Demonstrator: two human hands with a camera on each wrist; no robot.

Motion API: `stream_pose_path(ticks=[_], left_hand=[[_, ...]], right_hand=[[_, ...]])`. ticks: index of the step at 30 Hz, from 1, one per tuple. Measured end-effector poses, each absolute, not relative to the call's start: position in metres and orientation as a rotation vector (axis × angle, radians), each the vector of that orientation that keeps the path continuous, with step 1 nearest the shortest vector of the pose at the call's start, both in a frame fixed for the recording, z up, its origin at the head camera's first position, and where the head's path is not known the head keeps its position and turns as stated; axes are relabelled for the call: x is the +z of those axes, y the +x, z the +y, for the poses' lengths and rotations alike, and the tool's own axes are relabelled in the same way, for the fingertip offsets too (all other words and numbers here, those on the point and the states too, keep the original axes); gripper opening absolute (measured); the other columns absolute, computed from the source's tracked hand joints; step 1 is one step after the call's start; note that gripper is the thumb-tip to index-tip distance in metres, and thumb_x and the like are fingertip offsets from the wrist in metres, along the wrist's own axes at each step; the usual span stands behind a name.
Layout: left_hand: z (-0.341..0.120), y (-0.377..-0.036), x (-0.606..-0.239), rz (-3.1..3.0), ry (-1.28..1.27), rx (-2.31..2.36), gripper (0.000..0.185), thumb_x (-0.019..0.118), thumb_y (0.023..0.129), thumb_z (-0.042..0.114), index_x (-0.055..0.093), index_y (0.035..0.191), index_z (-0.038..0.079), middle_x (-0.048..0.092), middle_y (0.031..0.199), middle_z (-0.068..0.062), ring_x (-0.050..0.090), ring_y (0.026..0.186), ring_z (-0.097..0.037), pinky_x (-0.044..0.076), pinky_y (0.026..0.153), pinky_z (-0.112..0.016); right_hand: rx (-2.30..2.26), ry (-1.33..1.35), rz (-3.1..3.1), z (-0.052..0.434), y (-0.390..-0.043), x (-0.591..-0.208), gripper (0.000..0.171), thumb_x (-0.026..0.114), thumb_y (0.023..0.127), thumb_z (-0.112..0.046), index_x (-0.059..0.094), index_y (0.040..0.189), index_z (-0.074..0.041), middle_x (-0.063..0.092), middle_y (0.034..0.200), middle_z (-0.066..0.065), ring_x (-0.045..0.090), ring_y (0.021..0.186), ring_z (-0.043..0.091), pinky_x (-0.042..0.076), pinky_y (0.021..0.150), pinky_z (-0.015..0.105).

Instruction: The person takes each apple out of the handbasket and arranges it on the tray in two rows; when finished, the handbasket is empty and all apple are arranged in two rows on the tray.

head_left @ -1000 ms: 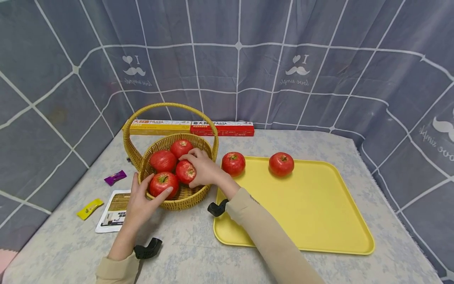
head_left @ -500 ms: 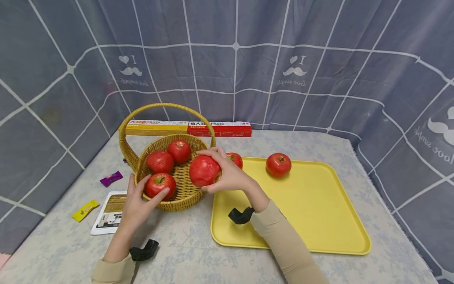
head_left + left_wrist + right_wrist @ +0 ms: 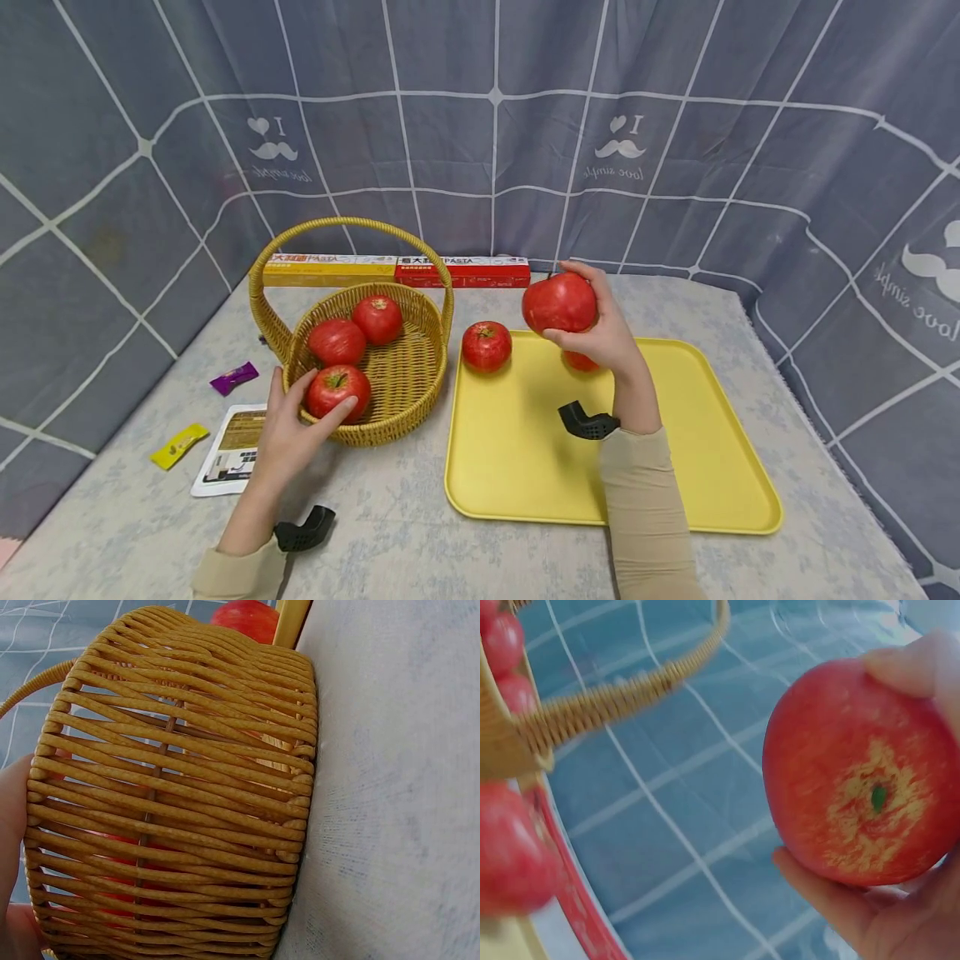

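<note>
My right hand grips a red apple above the far part of the yellow tray. In the right wrist view the thumb and fingers wrap the apple from opposite sides, and its brownish stem end shows. At the wicker basket, my left hand holds the near-left rim, with fingers and thumb reaching over it on either side of an apple. Two more apples lie deeper in the basket. The left wrist view shows the basket's woven side standing on the table.
One apple sits at the tray's far-left corner; another is partly hidden behind my right hand. Yellow and red pasta boxes stand behind the basket. A purple candy, a yellow candy and a white-edged packet lie at left.
My right hand has lifted an apple out of the basket and carried it right, over the tray. My left hand has stayed at the basket rim.
</note>
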State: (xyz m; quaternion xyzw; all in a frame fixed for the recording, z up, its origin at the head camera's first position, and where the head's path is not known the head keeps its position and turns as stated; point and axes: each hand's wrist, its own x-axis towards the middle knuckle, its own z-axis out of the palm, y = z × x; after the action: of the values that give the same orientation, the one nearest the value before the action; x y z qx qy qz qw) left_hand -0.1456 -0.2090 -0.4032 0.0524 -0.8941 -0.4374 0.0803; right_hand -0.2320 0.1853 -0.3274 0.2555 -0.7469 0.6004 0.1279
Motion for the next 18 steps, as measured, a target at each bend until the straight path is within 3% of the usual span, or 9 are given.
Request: stream_pose_path(ticks=[8, 12, 18], left_hand=[[-0.209, -0.146, -0.403, -2.693, 0.168, -1.29, 0.085, 0.066, 0.082, 0.051, 0.033, 0.144, 0.002, -0.011, 0.154, -0.019, 0.004, 0.137, -0.048, 0.014, 0.101, -0.069], [-0.209, -0.145, -0.403, -2.693, 0.168, -1.287, 0.085, 0.066, 0.082, 0.051, 0.034, 0.144, 0.003, -0.01, 0.154, -0.02, 0.005, 0.137, -0.048, 0.015, 0.101, -0.069], [-0.209, -0.145, -0.403, -2.687, 0.164, -1.291, 0.085, 0.067, 0.082, 0.051, 0.034, 0.144, 0.003, -0.01, 0.154, -0.02, 0.005, 0.137, -0.048, 0.015, 0.101, -0.069]], right_hand=[[1.728, 0.33, -2.146, 0.23, -0.236, -0.337, 0.075, 0.078, 0.071, 0.003, 0.034, 0.131, -0.008, 0.037, 0.128, 0.001, 0.043, 0.117, 0.024, 0.05, 0.082, 0.024], [1.662, 0.115, -2.166, 0.25, -0.239, -0.345, 0.076, 0.079, 0.072, -0.002, 0.034, 0.133, -0.01, 0.039, 0.13, 0.002, 0.043, 0.114, 0.019, 0.049, 0.083, 0.022], [1.58, -0.123, -2.157, 0.272, -0.244, -0.362, 0.076, 0.078, 0.073, -0.006, 0.033, 0.134, -0.013, 0.036, 0.136, 0.003, 0.04, 0.119, 0.019, 0.046, 0.094, 0.036]])
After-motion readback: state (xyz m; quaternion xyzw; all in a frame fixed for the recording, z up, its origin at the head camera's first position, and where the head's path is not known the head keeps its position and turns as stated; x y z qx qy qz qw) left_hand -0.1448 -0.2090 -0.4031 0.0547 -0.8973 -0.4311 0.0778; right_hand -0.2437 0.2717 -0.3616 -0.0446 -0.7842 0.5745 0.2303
